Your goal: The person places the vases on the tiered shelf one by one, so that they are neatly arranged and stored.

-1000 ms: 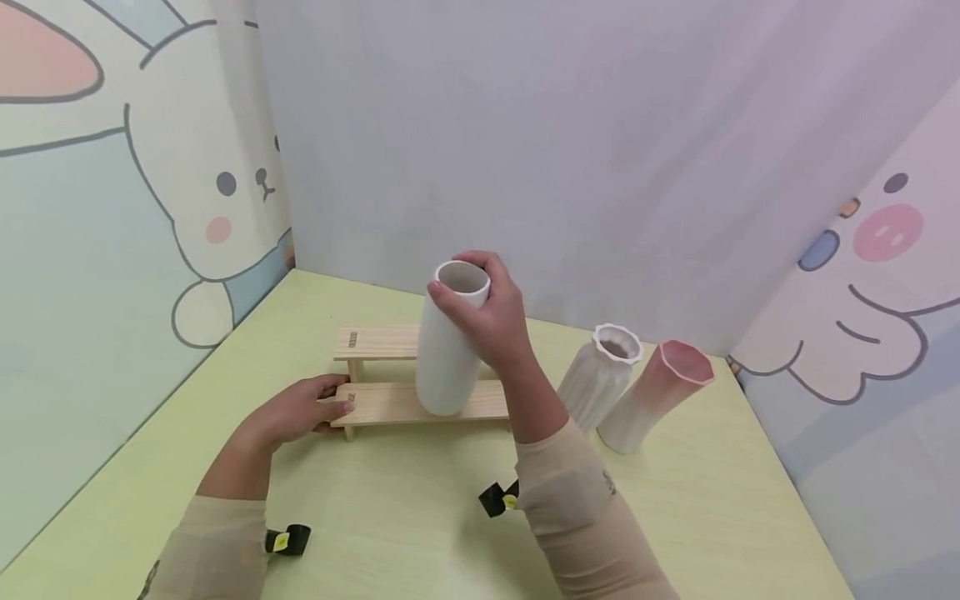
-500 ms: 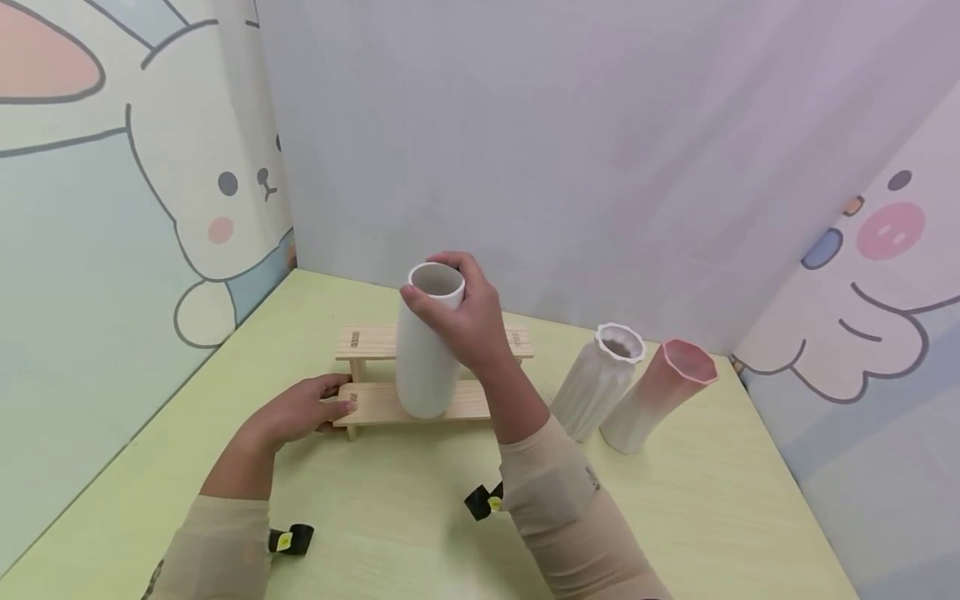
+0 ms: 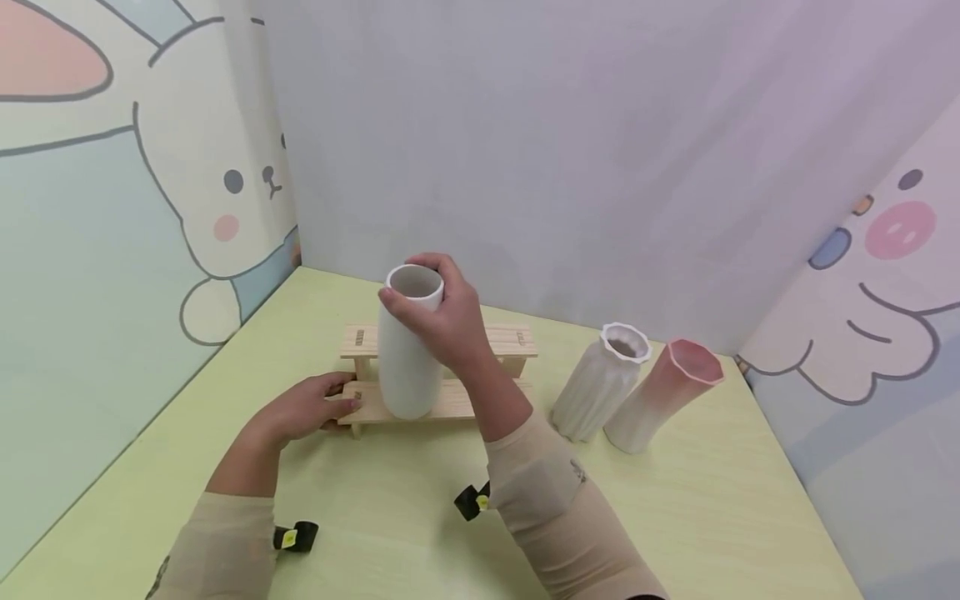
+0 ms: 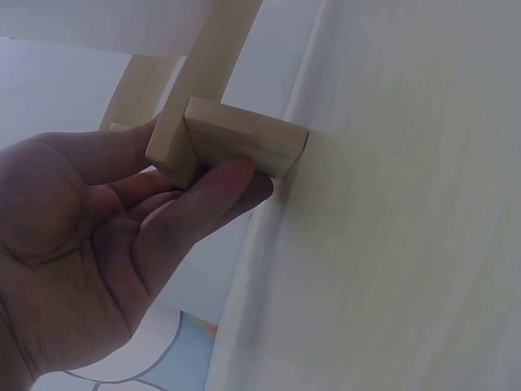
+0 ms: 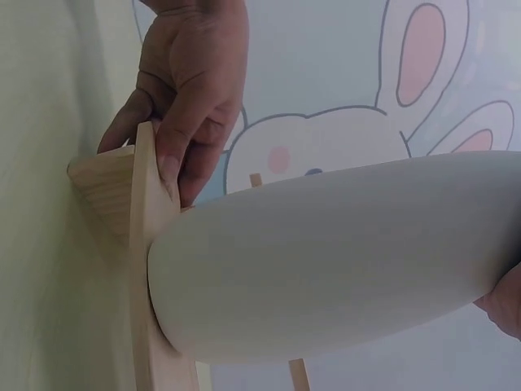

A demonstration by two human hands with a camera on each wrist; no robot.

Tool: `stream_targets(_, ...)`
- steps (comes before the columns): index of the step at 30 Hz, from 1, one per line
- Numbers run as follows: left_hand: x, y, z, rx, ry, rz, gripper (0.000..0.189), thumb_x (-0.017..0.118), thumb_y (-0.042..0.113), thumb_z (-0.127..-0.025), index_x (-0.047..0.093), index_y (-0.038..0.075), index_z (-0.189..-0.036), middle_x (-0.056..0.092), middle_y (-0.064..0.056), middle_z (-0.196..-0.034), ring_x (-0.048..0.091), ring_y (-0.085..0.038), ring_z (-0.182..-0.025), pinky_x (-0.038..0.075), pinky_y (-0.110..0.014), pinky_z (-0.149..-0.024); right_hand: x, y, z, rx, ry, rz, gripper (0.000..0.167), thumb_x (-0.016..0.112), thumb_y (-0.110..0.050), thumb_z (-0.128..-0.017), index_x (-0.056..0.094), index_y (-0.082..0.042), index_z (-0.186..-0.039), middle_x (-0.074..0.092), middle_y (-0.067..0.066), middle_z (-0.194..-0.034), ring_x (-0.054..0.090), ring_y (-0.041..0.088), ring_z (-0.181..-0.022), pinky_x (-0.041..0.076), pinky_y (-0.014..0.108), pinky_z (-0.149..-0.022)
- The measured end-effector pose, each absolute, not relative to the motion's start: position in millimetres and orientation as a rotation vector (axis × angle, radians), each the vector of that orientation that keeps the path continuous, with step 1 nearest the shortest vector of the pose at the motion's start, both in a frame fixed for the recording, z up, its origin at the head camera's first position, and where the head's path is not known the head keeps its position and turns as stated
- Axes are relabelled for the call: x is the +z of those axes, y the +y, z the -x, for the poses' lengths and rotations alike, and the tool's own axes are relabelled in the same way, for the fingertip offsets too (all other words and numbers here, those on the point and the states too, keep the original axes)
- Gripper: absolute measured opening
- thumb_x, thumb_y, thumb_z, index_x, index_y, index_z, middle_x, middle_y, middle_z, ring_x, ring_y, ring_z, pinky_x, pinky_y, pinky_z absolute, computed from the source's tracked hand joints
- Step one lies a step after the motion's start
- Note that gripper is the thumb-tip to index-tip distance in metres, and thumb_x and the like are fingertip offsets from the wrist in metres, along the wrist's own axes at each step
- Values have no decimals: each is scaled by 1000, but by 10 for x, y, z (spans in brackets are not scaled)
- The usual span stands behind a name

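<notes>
A tall smooth white vase (image 3: 408, 358) stands nearly upright on the lower step of a two-tier wooden stand (image 3: 457, 400). My right hand (image 3: 448, 321) grips it near the rim, thumb on the near side and fingers behind. In the right wrist view the base of the vase (image 5: 326, 261) meets the step's surface. My left hand (image 3: 307, 408) pinches the left end of the lower step, thumb on top. The left wrist view shows that hand (image 4: 106, 236) with its fingers around the board's end and the short wooden leg (image 4: 244, 134).
Right of the stand are a white ribbed vase (image 3: 600, 383) with a scalloped rim and a pink-to-white vase (image 3: 660, 396), side by side on the pale green table (image 3: 720, 508). A grey curtain (image 3: 510, 150) hangs behind, with cartoon-printed walls at both sides.
My right hand has moved the white vase leftward along the lower step, uncovering the stand's right part. The left hand keeps its hold on the stand's left end.
</notes>
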State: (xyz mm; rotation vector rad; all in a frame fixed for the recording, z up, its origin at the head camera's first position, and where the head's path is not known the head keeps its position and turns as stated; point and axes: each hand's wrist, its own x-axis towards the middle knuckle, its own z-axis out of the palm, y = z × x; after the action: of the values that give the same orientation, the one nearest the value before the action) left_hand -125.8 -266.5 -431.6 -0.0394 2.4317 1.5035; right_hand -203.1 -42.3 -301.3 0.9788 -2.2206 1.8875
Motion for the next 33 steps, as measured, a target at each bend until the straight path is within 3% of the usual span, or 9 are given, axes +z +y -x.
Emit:
stream_targets(18, -4284, -2661, 1250, 1531, 2423, 37, 60, 62, 28, -97, 39, 3, -146, 41, -24, -148, 61, -32, -113, 58, -42, -86, -3033, -629, 2006, 1882, -2211, -1042, 46, 75, -40, -83, 56, -21, -120, 65, 2, -103, 65, 16, -88, 58, 31, -67)
stream_targets(33, -4308, -2670, 1248, 1530, 2433, 5, 63, 62, 31, -97, 37, 3, -148, 41, -23, -149, 60, -30, -113, 58, -40, -87, -3133, -667, 1997, 2007, -2190, -1024, 49, 74, -43, -82, 51, -28, -123, 64, -1, -107, 64, 16, -90, 58, 33, -68)
